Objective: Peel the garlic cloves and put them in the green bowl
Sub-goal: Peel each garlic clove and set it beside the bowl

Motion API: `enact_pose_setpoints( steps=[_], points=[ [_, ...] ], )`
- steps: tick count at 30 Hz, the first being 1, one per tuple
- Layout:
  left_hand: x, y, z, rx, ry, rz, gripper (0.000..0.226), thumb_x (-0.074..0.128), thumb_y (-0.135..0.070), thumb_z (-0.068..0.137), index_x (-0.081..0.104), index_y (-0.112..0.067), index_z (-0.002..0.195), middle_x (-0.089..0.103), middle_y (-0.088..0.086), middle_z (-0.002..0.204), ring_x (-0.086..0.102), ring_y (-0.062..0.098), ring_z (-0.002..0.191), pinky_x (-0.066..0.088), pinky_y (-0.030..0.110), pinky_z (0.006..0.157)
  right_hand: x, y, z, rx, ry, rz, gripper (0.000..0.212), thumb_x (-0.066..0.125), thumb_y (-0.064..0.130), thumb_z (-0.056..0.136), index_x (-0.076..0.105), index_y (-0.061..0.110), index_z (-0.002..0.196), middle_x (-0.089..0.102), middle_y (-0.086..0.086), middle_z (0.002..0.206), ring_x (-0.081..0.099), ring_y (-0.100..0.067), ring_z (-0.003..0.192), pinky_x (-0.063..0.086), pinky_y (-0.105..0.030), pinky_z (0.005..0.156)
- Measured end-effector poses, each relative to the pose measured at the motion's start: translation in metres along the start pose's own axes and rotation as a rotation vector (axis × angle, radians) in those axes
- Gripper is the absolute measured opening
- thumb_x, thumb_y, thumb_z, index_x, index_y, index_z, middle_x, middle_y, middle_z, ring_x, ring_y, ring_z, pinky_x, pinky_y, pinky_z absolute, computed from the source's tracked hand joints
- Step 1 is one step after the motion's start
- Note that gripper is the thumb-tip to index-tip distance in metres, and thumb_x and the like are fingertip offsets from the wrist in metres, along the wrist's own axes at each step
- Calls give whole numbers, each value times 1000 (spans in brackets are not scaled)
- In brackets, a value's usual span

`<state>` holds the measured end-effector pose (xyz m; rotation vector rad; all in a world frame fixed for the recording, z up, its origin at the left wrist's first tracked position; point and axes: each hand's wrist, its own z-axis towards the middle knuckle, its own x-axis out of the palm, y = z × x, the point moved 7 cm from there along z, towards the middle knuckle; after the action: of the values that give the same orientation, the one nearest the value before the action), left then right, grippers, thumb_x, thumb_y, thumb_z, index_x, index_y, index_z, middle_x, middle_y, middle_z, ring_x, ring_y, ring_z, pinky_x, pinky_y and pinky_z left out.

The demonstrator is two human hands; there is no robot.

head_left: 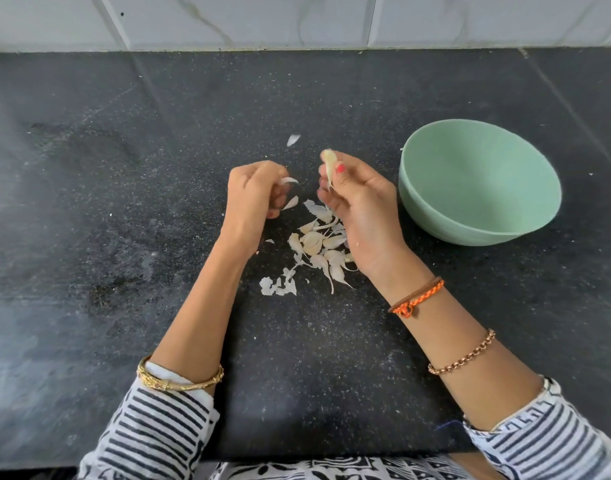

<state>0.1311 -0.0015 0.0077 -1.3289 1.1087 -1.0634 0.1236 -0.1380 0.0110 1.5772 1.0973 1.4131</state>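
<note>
My right hand (357,199) pinches a pale garlic clove (329,164) between thumb and fingers, held upright above the counter. My left hand (254,194) is curled, and its fingertips pinch a thin white strip of garlic skin (289,181). Between and below the hands lies a heap of garlic cloves and papery skins (319,245) on the black counter. The green bowl (435,216) stands to the right of my right hand, tilted toward me; its visible inside looks empty.
The counter (124,202) is black speckled stone, dusty, with a white tiled wall (297,19) behind it. A loose flake of skin (292,139) lies beyond the hands. More torn skins (278,286) lie near my left forearm.
</note>
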Motion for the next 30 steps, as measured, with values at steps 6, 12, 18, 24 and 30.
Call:
enact_pose_setpoints(
  steps=[6, 12, 18, 24, 30],
  points=[
    [3, -9, -2, 204, 29, 17, 25, 67, -7, 82, 59, -14, 60, 55, -11, 50, 44, 5, 46, 35, 15, 48, -4, 3, -2, -67, -25, -142, 15, 56, 1, 90, 65, 9, 99, 66, -1, 84, 62, -3, 70, 52, -18, 68],
    [8, -15, -6, 231, 62, -12, 16, 64, 1, 83, 68, -14, 82, 66, -14, 61, 54, -3, 55, 40, 11, 52, -7, 4, -1, -96, -61, -204, 16, 62, 2, 86, 65, 3, 101, 66, -3, 84, 62, -5, 73, 52, -16, 68],
    [7, -12, -4, 281, 41, 135, 16, 63, -5, 86, 66, -17, 74, 60, -17, 54, 47, -2, 49, 38, 12, 51, -5, 4, -1, -123, -56, -249, 12, 64, 0, 84, 66, 9, 93, 66, 1, 83, 62, 0, 73, 50, -15, 69],
    [11, -12, -4, 373, 23, 318, 12, 62, -12, 87, 63, -16, 76, 56, -13, 64, 48, -2, 55, 41, 13, 57, -7, 4, 0, -97, -37, -308, 20, 63, 0, 84, 66, 4, 104, 66, 0, 88, 61, -1, 79, 50, -13, 71],
    [21, -21, -13, 460, 80, 367, 14, 54, -16, 85, 55, -17, 70, 47, -17, 58, 42, -1, 53, 32, 9, 53, -10, -4, 0, 69, -108, -123, 15, 61, 2, 86, 67, 16, 84, 66, 2, 81, 57, -2, 68, 48, -13, 61]
  ],
)
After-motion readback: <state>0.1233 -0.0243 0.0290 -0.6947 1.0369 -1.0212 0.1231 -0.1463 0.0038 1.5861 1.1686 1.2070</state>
